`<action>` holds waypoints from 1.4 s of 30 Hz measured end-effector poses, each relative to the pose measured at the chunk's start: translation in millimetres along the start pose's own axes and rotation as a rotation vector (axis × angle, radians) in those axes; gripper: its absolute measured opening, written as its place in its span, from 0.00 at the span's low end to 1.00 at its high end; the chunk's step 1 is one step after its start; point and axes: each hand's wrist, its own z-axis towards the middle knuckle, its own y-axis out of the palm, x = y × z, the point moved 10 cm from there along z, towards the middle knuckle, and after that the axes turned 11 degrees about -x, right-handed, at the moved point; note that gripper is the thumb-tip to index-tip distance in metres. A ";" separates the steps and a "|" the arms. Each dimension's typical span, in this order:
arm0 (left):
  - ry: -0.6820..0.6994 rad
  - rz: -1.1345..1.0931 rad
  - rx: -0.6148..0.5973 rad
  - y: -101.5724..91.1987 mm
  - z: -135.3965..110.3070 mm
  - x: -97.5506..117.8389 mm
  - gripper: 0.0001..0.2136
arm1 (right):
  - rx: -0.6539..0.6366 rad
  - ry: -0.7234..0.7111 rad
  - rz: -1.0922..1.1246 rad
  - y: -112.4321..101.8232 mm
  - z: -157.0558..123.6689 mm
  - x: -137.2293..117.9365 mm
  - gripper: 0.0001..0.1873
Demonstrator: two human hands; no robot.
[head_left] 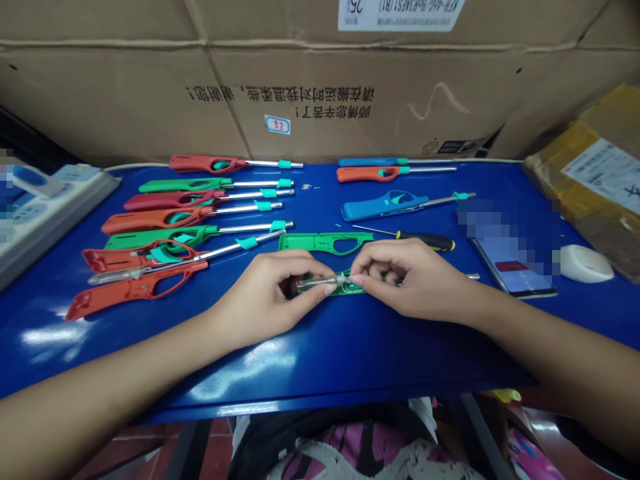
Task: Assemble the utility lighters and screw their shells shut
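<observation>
Both hands meet at the middle of the blue table. My left hand pinches a small clear tube that lies in a green lighter shell half. My right hand is closed on the shell and the tube's right end, from which a thin metal rod sticks out. Another green shell half lies just behind the hands. A black-handled screwdriver rests beside it.
Several long-nosed lighters in red, green and orange lie in a row at the left. Blue and orange ones lie behind right. A phone and a white oval object sit at the right. Cardboard boxes wall the back.
</observation>
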 end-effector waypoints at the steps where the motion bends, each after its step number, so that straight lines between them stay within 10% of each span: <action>1: -0.008 -0.005 0.012 -1.2 -0.3 -1.3 0.08 | 0.006 -0.013 -0.006 -0.4 -0.2 -1.3 0.05; 42: -0.063 -0.148 0.108 -8.4 0.5 -10.2 0.08 | 0.055 -0.189 -0.160 -4.0 -5.7 -21.1 0.05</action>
